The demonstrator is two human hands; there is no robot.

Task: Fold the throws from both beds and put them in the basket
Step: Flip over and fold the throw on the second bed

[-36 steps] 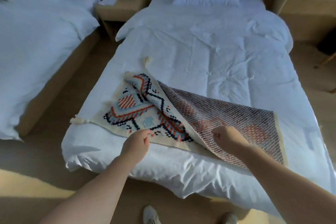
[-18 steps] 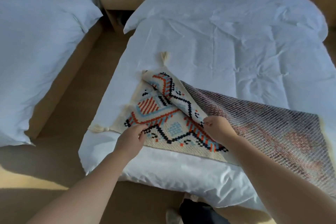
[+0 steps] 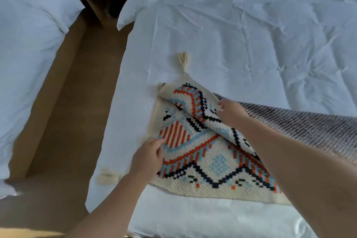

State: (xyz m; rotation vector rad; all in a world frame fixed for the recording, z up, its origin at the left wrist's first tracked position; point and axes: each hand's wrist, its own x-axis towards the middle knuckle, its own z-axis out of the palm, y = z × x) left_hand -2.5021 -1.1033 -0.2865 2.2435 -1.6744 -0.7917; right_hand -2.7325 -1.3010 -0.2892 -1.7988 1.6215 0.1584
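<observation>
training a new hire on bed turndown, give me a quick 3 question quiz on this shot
1. True or false: the throw lies on the bed with one layer folded back.
2. Which hand is on the folded-over layer? A) left hand B) right hand
3. Fill in: a cream ____ trails from the throw's far corner.

Key
1. True; its grey underside shows.
2. B; the right hand is on the fold, the left hand at the throw's left edge.
3. tassel.

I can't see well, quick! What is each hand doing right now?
Left hand: open, fingers resting on the throw.
Right hand: gripping the throw's folded-over edge.
</observation>
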